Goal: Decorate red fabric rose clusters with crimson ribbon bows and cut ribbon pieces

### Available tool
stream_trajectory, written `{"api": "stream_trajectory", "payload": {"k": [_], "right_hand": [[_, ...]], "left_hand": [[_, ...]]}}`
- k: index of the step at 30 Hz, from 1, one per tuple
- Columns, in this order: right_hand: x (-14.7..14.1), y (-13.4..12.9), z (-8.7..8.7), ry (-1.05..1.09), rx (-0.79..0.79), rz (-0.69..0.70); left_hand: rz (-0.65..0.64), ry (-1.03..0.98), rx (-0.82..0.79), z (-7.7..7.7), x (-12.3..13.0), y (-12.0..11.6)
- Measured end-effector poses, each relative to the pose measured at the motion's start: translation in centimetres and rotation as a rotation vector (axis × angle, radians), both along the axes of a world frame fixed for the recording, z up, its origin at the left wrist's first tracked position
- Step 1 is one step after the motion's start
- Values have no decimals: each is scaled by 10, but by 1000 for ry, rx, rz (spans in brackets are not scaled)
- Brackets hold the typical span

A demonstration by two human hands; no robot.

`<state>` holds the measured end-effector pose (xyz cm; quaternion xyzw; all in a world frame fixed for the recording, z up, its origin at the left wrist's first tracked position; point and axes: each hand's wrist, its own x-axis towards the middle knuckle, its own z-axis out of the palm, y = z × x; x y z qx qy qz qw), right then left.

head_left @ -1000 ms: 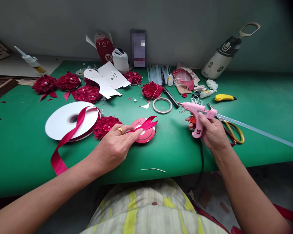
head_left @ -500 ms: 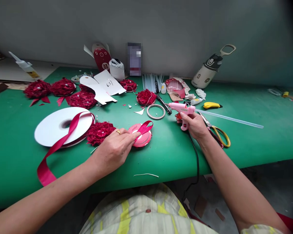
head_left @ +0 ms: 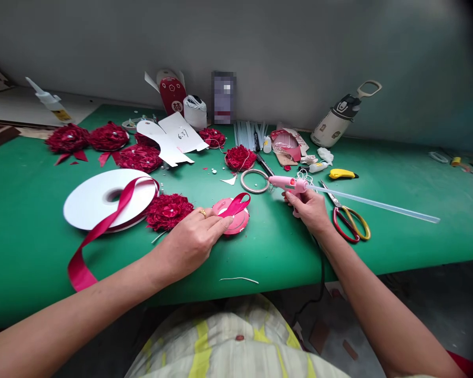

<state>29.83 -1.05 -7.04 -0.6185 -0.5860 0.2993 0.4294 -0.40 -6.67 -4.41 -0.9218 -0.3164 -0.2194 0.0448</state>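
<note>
My left hand (head_left: 199, 236) pinches the crossed ends of a looped red ribbon (head_left: 240, 203) against a round pink disc (head_left: 242, 221) on the table. The loop points away from me, to the upper right. In my right hand (head_left: 311, 210) is a pink hot glue gun (head_left: 287, 184), its nozzle pointing left, just above the rim of a roll of tape (head_left: 255, 181). A long clear glue stick (head_left: 378, 203) sticks out of the gun's back. Beside my left hand lies a dark red fabric flower (head_left: 169, 211). Whether the trigger is pressed is hidden.
A white ribbon spool (head_left: 90, 199) with a trailing red ribbon lies at left. Scissors (head_left: 349, 223) and a yellow cutter (head_left: 342, 174) lie right of the gun. Several red flowers (head_left: 140, 157), white card (head_left: 181, 136) and a tilted bottle (head_left: 333, 123) stand farther back.
The glue gun has come slightly left and nearer to me, its nozzle now close over the tape roll. My left hand still presses the ribbon on the disc. The whole view has shifted slightly.
</note>
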Motion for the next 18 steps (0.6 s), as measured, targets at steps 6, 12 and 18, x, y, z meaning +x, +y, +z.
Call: {"api": "stream_trajectory", "payload": {"k": [6, 12, 18], "right_hand": [[-15, 6, -5, -98, 43, -6], [-13, -1, -4, -155, 24, -16], [-12, -3, 4, -126, -53, -21]], "left_hand": [[-1, -10, 7, -2, -1, 0], [1, -25, -23, 0, 0, -2], [17, 74, -44, 7, 3, -1]]}}
